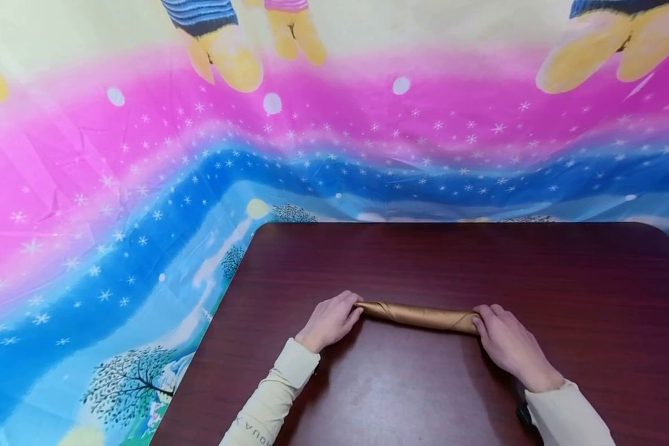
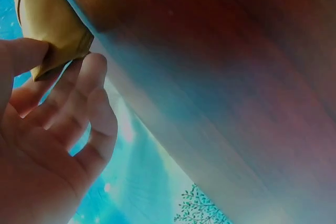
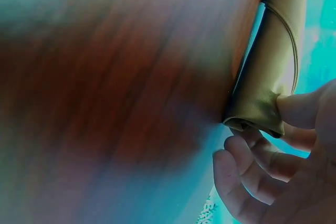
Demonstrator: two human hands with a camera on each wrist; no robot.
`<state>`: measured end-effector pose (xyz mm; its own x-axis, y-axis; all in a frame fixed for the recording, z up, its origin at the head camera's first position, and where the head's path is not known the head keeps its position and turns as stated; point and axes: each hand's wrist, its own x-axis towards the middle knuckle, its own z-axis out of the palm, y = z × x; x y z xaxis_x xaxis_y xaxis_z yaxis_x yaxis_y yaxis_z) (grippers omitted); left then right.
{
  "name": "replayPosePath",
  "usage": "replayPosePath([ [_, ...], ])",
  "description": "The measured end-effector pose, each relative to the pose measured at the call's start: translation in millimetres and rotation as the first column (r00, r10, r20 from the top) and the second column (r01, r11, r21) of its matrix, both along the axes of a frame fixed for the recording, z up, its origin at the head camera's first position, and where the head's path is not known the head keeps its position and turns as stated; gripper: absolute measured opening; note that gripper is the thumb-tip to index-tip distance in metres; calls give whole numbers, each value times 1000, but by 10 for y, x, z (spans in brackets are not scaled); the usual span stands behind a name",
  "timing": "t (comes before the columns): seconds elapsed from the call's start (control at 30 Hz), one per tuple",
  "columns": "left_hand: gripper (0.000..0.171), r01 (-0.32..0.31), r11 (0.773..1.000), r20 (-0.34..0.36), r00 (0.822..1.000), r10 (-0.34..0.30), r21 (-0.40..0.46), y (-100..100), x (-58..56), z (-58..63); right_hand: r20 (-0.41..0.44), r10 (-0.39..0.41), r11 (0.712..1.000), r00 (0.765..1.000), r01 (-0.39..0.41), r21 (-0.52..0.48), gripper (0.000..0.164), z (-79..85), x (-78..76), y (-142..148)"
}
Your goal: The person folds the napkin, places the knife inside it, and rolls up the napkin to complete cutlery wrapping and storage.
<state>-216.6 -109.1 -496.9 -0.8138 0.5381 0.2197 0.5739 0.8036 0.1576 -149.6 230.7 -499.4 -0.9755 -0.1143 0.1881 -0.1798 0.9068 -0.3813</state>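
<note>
A rolled-up gold-brown sheet with a smooth, leather-like surface (image 1: 418, 314) stretches between my two hands over the dark table. My left hand (image 1: 330, 319) pinches its narrow left end between thumb and fingers. At the other end, my right hand (image 1: 511, 341) holds the roll the same way. In the left wrist view the flattened tip of the roll (image 2: 55, 24) sits under the thumb, with the other fingers bent below it. The right wrist view shows the roll's open, folded end (image 3: 257, 114) and a seam spiralling round it.
The reddish-brown wooden table (image 1: 384, 396) has rounded far corners. Behind it and along its left side hangs a colourful printed cloth (image 1: 334, 124) with snowflakes and trees. Cream sleeves (image 1: 279, 384) cover both forearms.
</note>
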Motion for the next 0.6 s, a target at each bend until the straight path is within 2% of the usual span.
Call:
replayPosePath([
  [0.1,19,-21,1000,2,1000,21,4,5,2,-7,-5,-5,1000,1000,5,0,20,1,-23,-11],
  [0.33,27,-26,999,146,989,23,19,-11,6,28,49,-7,1000,999,7,1,26,9,-28,-2],
  [0.6,32,-21,999,170,985,16,27,-46,30,43,121,25,1000,992,-26,5,41,43,3,9],
])
